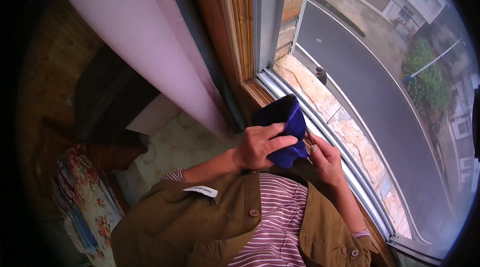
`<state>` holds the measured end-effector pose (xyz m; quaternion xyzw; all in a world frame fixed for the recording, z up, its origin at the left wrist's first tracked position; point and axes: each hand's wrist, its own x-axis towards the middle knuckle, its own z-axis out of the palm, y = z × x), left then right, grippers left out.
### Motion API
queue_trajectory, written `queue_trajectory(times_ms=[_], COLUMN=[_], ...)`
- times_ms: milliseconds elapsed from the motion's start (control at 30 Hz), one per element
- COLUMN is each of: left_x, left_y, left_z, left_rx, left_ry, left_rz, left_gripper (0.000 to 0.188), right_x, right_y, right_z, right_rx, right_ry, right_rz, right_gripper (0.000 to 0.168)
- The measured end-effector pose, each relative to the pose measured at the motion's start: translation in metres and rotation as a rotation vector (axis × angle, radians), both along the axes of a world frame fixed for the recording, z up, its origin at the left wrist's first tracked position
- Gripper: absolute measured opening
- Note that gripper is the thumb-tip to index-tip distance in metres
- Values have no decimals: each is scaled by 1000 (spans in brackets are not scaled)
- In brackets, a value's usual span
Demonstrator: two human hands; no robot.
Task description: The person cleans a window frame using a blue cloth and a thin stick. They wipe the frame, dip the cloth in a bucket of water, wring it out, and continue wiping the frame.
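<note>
A dark blue cloth (294, 124) is bunched in my left hand (257, 145), whose fingers press over its near side. The cloth hangs above the inner edge of the window sill. Close by on the right, my right hand (327, 158) pinches a thin brownish rod (311, 138) between thumb and fingers. Part of the rod is hidden by the cloth and the fingers, so its full shape does not show. Beneath both hands runs the metal window track (330, 145), set along a wooden sill (258, 92).
Outside the track lies a stone ledge (333, 113), with a road (360, 79) and a person (320, 75) below. A wooden window frame (242, 23) and a pink curtain (157, 42) stand at the left. Floral fabric (99, 207) hangs at the lower left.
</note>
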<state>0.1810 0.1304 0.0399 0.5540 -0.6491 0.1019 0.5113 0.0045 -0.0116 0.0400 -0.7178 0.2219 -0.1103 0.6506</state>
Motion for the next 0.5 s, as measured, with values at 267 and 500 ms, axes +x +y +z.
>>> queue_trajectory(times_ms=[267,500], left_x=[8,86], left_y=[11,25], left_z=[14,-4], left_rx=[-81,742], left_ry=[302,486], left_rz=[-15,-33], left_gripper=[37,32], right_x=[-44,-31], right_y=[-1,4], right_z=[1,11], right_rx=[-411,-363], right_ry=[219,285], right_rz=[35,178], right_gripper=[28,26])
